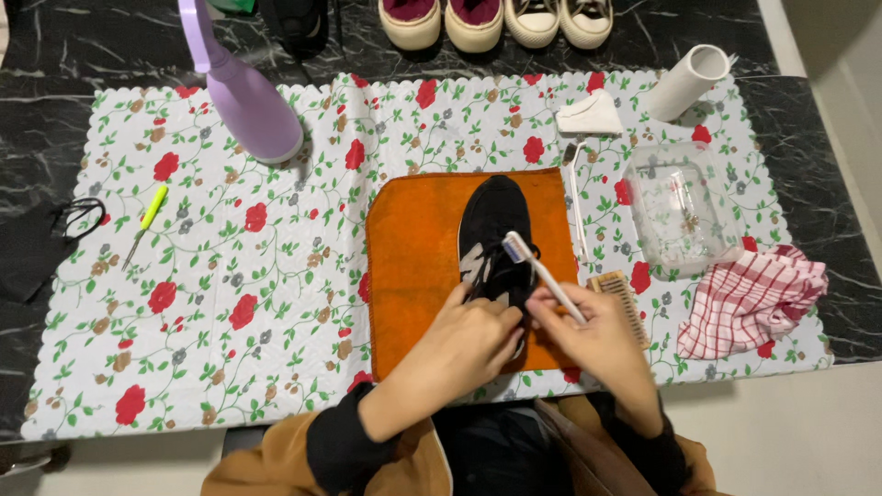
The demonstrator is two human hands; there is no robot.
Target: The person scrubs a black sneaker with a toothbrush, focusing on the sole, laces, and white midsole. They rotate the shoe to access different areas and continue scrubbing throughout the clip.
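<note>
Black shoe point(494, 234) on orange cloth point(413, 257), mid-mat point(230, 230). Left hand point(464, 344) curled around heel end. Right hand point(597, 335) pinching toothbrush point(542, 274), bristles over laces. Wooden brush point(625, 298) just beside.

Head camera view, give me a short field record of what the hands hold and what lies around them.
left hand: left hand steadies the black shoe
right hand: right hand grips a white toothbrush, bristles over the laces
under shoe: orange towel on a floral mat
right of shoe: wooden brush, clear plastic container, red checked cloth
far left: purple lamp, scissors
</note>
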